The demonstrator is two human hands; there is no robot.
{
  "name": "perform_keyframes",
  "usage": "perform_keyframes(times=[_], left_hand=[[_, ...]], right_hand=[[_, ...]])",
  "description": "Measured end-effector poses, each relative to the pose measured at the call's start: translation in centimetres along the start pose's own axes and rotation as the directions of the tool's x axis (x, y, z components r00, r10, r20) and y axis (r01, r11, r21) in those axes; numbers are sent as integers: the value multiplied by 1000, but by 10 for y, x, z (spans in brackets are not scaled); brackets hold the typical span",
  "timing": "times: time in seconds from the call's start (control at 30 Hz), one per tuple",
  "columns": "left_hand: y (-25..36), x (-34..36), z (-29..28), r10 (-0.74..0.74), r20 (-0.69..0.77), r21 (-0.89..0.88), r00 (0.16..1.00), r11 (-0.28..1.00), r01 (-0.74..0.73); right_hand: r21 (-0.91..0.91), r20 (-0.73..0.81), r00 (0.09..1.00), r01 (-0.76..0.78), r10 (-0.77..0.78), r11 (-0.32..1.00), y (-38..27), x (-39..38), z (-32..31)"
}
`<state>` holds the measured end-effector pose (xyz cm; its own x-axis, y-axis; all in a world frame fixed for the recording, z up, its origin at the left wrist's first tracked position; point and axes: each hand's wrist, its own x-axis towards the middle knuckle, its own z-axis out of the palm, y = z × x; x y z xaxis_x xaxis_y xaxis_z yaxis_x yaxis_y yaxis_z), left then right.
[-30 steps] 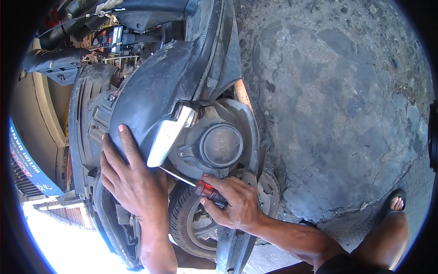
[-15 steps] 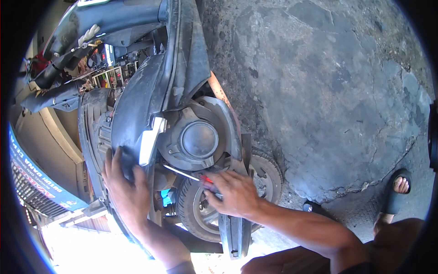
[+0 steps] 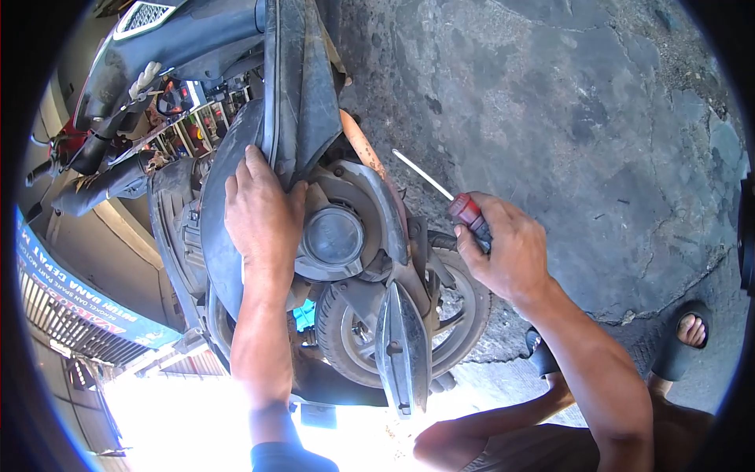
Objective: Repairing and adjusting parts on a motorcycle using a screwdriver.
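A dark motor scooter stands in front of me, its black side panel [image 3: 228, 204] beneath my left hand [image 3: 266, 206]. That hand lies over the panel's edge with its fingers stretched out, by the lower end of a long black trim piece [image 3: 285, 86]. Just right of its thumb is the round grey engine cover [image 3: 333, 236]. My right hand [image 3: 507, 244] grips a screwdriver [image 3: 465, 209] by its red and dark handle, its pale shaft pointing up and left. The screwdriver is held over the ground, apart from the scooter.
The scooter's wheel [image 3: 464, 315] and a silver-grey exhaust shield [image 3: 401, 354] are below the engine. A rusty orange bar [image 3: 363, 145] runs along its right side. Rough concrete ground [image 3: 582, 157] spreads to the right. Sandalled feet [image 3: 692, 330] are at lower right. A blue banner [image 3: 86, 299] hangs left.
My left hand has moved up and right along the side panel. My right hand has lifted the screwdriver away from the engine, up and to the right.
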<state>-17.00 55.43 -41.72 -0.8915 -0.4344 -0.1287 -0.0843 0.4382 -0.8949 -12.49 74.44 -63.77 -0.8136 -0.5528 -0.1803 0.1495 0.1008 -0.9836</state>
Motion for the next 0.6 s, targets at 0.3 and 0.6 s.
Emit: perform_keyframes(times=[0.3, 0.6], left_hand=[[-11, 4, -10, -110, 18, -224, 994, 968, 112], [-38, 6, -17, 2, 119, -477, 993, 877, 56]], right_hand=[[225, 68, 984, -177, 166, 958, -33, 54, -10], [301, 137, 951, -307, 278, 903, -26, 59, -16]])
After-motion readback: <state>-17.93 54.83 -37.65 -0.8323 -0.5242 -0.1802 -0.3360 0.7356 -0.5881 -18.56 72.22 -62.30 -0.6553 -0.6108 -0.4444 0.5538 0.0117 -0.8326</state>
